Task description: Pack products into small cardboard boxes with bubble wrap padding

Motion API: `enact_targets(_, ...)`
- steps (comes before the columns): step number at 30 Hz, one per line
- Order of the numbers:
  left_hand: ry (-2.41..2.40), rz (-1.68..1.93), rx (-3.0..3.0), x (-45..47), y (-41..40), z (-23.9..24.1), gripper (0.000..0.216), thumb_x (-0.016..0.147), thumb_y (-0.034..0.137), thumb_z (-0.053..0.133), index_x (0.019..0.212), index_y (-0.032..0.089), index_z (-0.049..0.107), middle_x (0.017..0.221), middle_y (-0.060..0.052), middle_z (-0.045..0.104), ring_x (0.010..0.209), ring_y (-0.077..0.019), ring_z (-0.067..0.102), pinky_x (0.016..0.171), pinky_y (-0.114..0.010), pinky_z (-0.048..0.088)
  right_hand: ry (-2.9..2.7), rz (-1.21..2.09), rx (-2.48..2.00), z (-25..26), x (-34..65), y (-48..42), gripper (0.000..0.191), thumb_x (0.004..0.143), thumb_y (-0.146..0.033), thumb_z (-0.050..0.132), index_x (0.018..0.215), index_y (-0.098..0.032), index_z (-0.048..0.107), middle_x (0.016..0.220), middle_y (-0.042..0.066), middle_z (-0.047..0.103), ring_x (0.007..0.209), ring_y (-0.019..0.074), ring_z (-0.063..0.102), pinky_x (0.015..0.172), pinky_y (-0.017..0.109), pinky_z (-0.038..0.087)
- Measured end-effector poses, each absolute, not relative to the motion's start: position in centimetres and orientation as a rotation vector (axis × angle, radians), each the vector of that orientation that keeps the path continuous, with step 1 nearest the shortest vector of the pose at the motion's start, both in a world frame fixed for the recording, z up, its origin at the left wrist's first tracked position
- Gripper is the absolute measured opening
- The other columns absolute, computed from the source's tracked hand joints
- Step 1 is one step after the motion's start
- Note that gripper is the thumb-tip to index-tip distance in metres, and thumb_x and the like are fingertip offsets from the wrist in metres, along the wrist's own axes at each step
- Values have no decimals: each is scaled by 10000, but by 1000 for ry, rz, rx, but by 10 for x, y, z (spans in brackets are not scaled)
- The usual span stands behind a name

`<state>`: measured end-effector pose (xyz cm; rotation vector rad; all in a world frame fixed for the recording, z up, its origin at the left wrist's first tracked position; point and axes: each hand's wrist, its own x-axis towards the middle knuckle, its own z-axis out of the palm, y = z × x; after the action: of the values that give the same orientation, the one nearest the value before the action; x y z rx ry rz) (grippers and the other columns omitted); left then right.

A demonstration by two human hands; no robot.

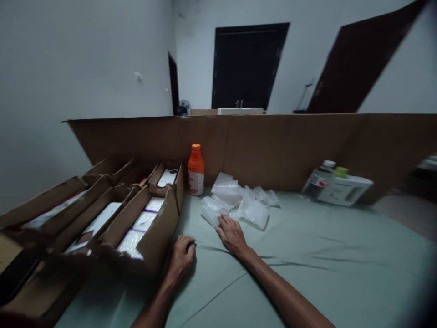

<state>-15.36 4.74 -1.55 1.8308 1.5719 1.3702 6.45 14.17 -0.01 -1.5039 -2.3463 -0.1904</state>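
My left hand (pixel 182 255) rests on the green cloth just right of a cardboard compartment. Its fingers are curled in, with a small dark spot showing at the thumb; I cannot make out what it holds, if anything. My right hand (pixel 232 236) lies palm down, fingers stretched forward, with the fingertips at the near edge of a loose pile of translucent bubble-wrap pouches (pixel 252 212). It grips nothing that I can see. White packages with purple edges (pixel 143 222) fill the compartment beside my left hand.
Cardboard compartments (pixel 162 237) with flat white items stand at the left. An orange bottle (pixel 196 175) stands behind the pouches. A clear bottle (pixel 318 181) and a white jug with a green cap (pixel 344 189) lean against the cardboard wall (pixel 283 150) at the right.
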Motion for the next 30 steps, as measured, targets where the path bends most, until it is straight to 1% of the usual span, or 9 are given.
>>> enact_targets(7, 1744, 1307, 1788, -148, 52, -2, 212, 738, 84, 488, 770, 190, 669, 820, -58, 705, 854, -197, 628, 849, -351, 499, -2378, -227, -1399, 4, 60, 148, 324, 967, -236, 482, 1234, -106, 613, 1317, 195, 621, 1214, 314, 569, 966, 426, 430)
enact_targets(10, 1777, 1214, 1831, -141, 36, 3, 235, 688, 56, 527, 820, 183, 675, 960, -89, 704, 985, -220, 613, 947, -383, 478, -2384, -274, -1361, 6, 58, 151, 311, 978, -252, 463, 1206, -109, 618, 1299, 191, 631, 1186, 311, 591, 925, 424, 457)
enact_targets(17, 1472, 910, 2008, -158, -109, 25, 269, 736, 208, 651, 998, 238, 709, 1232, -72, 665, 1170, -227, 580, 1068, -368, 430, -2385, -396, -1358, 2, 60, 156, 358, 982, -287, 415, 1231, -126, 616, 1306, 152, 646, 1194, 277, 598, 902, 396, 480)
enact_targets(19, 1363, 791, 1817, -193, -156, 41, 313, 751, 280, 668, 1059, 262, 718, 1143, -41, 715, 1104, -207, 635, 995, -316, 482, -2388, -405, -1355, 0, 60, 160, 373, 978, -299, 396, 1225, -135, 623, 1306, 147, 649, 1200, 277, 594, 897, 396, 484)
enact_targets(21, 1596, 789, 1486, -242, -190, 64, 328, 764, 295, 632, 1077, 275, 727, 1078, -24, 744, 1010, -201, 679, 873, -293, 535, -2391, -399, -1353, -2, 60, 163, 389, 971, -311, 382, 1215, -140, 632, 1303, 150, 651, 1196, 282, 596, 889, 403, 492)
enact_targets(23, 1886, 918, 1319, -297, -206, 88, 291, 794, 352, 553, 991, 252, 741, 1008, -38, 763, 973, -213, 694, 872, -311, 540, -2395, -382, -1356, -1, 60, 164, 409, 966, -323, 366, 1194, -135, 648, 1293, 165, 653, 1177, 296, 607, 872, 419, 503)
enact_targets(25, 2435, 1018, 1105, -354, -205, 106, 324, 782, 398, 509, 953, 234, 730, 989, -45, 766, 935, -222, 709, 841, -312, 555, -2394, -366, -1346, 0, 59, 165, 424, 961, -333, 354, 1178, -134, 660, 1287, 179, 653, 1172, 313, 612, 861, 442, 512)
enact_targets(27, 2698, 1029, 937, -406, -193, 113, 452, 802, 369, 455, 1156, 175, 656, 1180, -112, 713, 1088, -263, 670, 940, -365, 525, -2393, -361, -1320, 1, 59, 165, 425, 952, -336, 353, 1171, -149, 666, 1286, 182, 654, 1175, 325, 612, 858, 462, 518)
enact_targets(30, 2922, 926, 772, -462, -163, 108, 627, 775, 365, 514, 1338, 89, 510, 1396, -224, 555, 1314, -369, 507, 1070, -475, 419, -2390, -364, -1314, 1, 60, 166, 438, 938, -353, 341, 1161, -166, 668, 1272, 176, 666, 1167, 330, 620, 847, 470, 527)
